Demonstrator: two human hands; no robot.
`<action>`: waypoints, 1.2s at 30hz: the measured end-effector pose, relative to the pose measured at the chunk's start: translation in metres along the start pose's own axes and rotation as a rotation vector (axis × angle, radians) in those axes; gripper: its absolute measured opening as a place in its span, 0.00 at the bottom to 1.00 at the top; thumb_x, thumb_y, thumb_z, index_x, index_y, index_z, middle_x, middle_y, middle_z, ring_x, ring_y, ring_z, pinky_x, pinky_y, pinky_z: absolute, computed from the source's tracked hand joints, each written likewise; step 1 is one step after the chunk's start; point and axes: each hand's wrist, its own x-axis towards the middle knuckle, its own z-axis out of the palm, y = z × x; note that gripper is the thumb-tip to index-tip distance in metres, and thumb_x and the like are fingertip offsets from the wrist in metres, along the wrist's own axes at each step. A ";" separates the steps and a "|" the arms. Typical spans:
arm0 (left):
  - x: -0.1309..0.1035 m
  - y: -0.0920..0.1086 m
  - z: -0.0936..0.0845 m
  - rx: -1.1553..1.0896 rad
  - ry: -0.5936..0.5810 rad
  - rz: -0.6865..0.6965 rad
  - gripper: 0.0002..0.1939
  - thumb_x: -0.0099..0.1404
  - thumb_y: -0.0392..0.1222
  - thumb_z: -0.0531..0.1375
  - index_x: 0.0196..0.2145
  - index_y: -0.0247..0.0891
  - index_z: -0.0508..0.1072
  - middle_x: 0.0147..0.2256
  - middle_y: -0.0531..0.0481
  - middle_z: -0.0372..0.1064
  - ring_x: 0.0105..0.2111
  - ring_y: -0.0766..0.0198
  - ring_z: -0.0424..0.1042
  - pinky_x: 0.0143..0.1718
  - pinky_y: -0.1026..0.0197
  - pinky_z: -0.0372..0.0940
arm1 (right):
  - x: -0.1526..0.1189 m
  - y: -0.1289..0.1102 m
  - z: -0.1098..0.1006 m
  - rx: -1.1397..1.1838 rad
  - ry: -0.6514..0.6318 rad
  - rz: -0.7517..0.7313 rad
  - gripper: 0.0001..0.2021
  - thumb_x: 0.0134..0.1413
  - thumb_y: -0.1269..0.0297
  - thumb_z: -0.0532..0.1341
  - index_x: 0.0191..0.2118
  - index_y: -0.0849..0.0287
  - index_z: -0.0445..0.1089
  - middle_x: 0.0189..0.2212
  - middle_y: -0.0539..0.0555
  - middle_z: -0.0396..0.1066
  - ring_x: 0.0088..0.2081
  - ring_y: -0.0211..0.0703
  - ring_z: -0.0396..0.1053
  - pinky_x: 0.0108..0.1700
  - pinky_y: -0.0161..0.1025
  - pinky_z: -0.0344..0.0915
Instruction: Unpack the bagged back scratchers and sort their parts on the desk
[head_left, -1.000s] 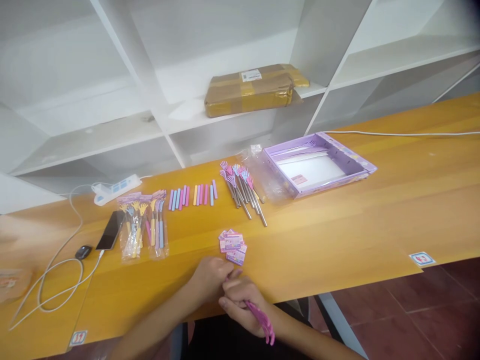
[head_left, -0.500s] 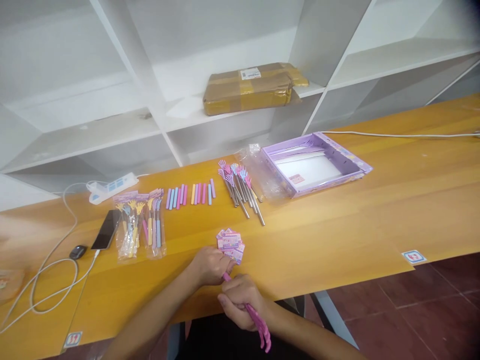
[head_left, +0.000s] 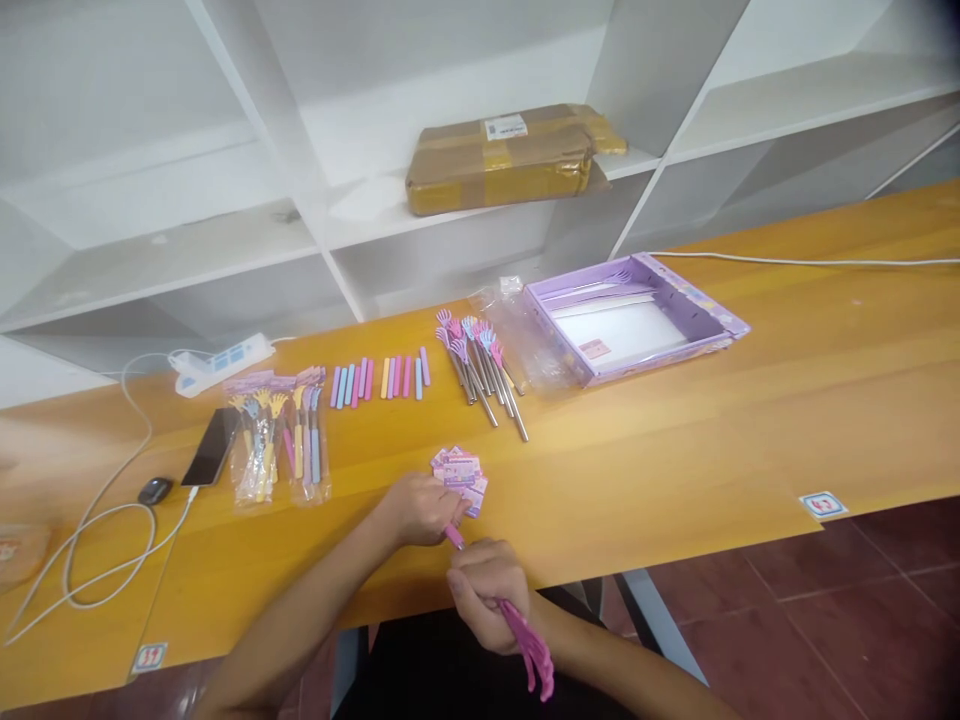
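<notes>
A pink back scratcher (head_left: 531, 650) runs between my two hands near the table's front edge. My right hand (head_left: 491, 590) is closed around its shaft, and the hand-shaped end sticks out below, pointing down and right. My left hand (head_left: 424, 508) grips the pink handle (head_left: 454, 537) at the other end; only a short piece of it shows between the fists. Just beyond my left hand lies a loose pile of pink printed cards (head_left: 459, 478). Farther back are metal-shafted back scratchers (head_left: 480, 365) without handles and rows of coloured handle sleeves (head_left: 379, 380).
Bagged back scratchers (head_left: 277, 440) lie at left beside a phone (head_left: 210, 447), a black mouse-like object (head_left: 155, 490), a white cable and a power strip (head_left: 225, 364). A purple tray box (head_left: 720, 325) stands at back right; a taped parcel (head_left: 510, 160) sits on the shelf.
My hands have drawn slightly apart, and more of the pink handle shows between them. The scratcher's hand-shaped end has shifted a little right. The whole view has moved slightly.
</notes>
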 end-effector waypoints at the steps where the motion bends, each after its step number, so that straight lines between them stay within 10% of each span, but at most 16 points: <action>1: 0.001 -0.001 -0.001 0.000 0.006 -0.004 0.23 0.80 0.42 0.49 0.26 0.41 0.71 0.20 0.50 0.68 0.21 0.62 0.68 0.24 0.60 0.60 | -0.001 0.000 0.000 -0.012 0.001 0.011 0.30 0.79 0.50 0.44 0.21 0.54 0.38 0.16 0.45 0.41 0.17 0.36 0.42 0.25 0.41 0.43; 15: -0.012 -0.070 -0.039 -0.063 -0.060 -0.237 0.22 0.76 0.46 0.51 0.25 0.41 0.70 0.20 0.50 0.65 0.23 0.62 0.64 0.27 0.60 0.58 | -0.025 -0.034 -0.023 0.060 -0.169 -0.064 0.31 0.77 0.53 0.47 0.20 0.52 0.35 0.17 0.45 0.35 0.18 0.39 0.35 0.26 0.46 0.39; 19: -0.033 -0.117 -0.064 0.074 0.027 -0.777 0.19 0.77 0.46 0.48 0.30 0.42 0.70 0.19 0.53 0.58 0.22 0.60 0.62 0.29 0.60 0.59 | -0.027 -0.034 -0.051 0.153 -0.178 -0.183 0.32 0.78 0.48 0.45 0.19 0.52 0.39 0.17 0.45 0.35 0.19 0.41 0.37 0.27 0.46 0.40; 23: -0.027 -0.140 -0.066 0.047 0.125 -1.169 0.17 0.74 0.47 0.57 0.54 0.35 0.67 0.36 0.43 0.73 0.34 0.52 0.73 0.37 0.54 0.68 | 0.005 -0.025 -0.091 0.019 0.043 0.166 0.29 0.79 0.45 0.46 0.24 0.52 0.52 0.23 0.49 0.53 0.25 0.42 0.52 0.29 0.43 0.52; 29: 0.012 -0.157 -0.042 0.125 0.139 -1.121 0.24 0.67 0.25 0.52 0.60 0.27 0.61 0.56 0.25 0.66 0.53 0.45 0.74 0.54 0.47 0.69 | 0.060 0.001 -0.135 0.032 0.138 0.442 0.27 0.72 0.34 0.52 0.38 0.54 0.68 0.28 0.50 0.69 0.27 0.41 0.67 0.32 0.41 0.67; 33: 0.022 -0.153 -0.042 0.257 -0.011 -1.084 0.18 0.71 0.28 0.49 0.57 0.27 0.64 0.55 0.25 0.67 0.51 0.44 0.75 0.50 0.49 0.71 | 0.100 0.021 -0.166 -0.115 0.203 0.448 0.24 0.60 0.38 0.69 0.40 0.56 0.69 0.29 0.52 0.77 0.29 0.43 0.73 0.34 0.40 0.69; 36: 0.017 -0.144 -0.046 0.293 -0.049 -1.064 0.17 0.72 0.32 0.52 0.57 0.29 0.66 0.54 0.28 0.69 0.52 0.43 0.75 0.50 0.50 0.71 | 0.133 0.034 -0.184 -0.465 0.270 0.465 0.16 0.70 0.49 0.62 0.42 0.58 0.72 0.33 0.55 0.81 0.33 0.45 0.77 0.40 0.40 0.69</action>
